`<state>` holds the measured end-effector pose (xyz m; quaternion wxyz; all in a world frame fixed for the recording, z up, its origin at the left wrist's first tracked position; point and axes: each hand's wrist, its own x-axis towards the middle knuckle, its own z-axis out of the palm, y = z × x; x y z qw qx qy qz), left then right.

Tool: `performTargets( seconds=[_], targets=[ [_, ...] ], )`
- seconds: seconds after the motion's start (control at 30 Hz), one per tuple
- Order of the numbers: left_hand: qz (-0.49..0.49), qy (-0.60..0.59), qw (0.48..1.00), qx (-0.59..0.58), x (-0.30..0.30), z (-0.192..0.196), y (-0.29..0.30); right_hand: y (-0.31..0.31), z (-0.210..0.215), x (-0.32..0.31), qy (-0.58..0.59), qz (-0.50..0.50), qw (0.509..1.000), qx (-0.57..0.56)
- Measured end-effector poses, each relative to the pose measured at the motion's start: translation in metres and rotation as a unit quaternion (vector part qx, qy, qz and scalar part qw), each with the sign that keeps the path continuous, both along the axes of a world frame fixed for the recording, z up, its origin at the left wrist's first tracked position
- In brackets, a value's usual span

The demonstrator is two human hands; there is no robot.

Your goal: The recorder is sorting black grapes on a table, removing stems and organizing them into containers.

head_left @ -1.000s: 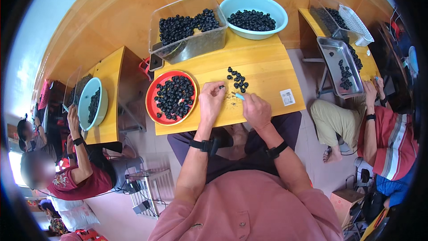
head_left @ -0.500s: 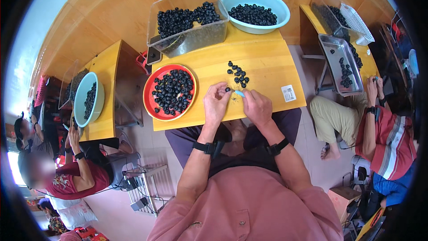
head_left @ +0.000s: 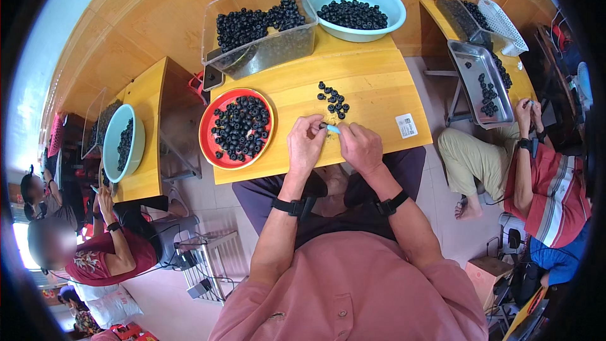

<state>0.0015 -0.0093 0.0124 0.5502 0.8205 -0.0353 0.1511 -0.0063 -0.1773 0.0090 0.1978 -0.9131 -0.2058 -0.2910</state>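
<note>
Over the near edge of the wooden table, my left hand pinches a small round black part between thumb and fingertips. My right hand is closed on a small tool with a light-blue handle. The tool's end meets the black part; its tip is too small to make out. Just beyond my hands lies a loose group of similar black parts, several with a hole through them. To the left of my left hand, a red dish with a yellow rim holds many more.
At the table's back stand a clear plastic bin and a light-blue basin, both with black parts. A white label sticks to the right side. Side tables carry another blue basin and a metal tray; people work there.
The blue-handled tool has come up against the black part, and my hands are slightly closer together. The whole view has shifted a little.
</note>
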Motion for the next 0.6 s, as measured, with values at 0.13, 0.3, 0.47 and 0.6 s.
performTargets(
  seconds=[0.13,0.3,0.47,0.6],
  targets=[
    [-0.003,0.016,0.999,-0.035,0.000,-0.005,0.000,0.001,0.002,-0.001,0.003,-0.004,1.000,0.000],
    [-0.025,0.049,0.985,-0.166,0.001,-0.012,-0.001,0.002,0.004,0.000,0.008,0.000,1.000,0.006],
    [-0.005,0.053,0.974,-0.219,0.002,-0.022,0.007,0.005,0.007,0.001,0.037,-0.048,0.998,0.004],
    [0.021,0.047,0.979,-0.198,0.001,-0.013,0.006,0.004,0.005,0.002,0.030,-0.041,0.999,0.001]
  ],
)
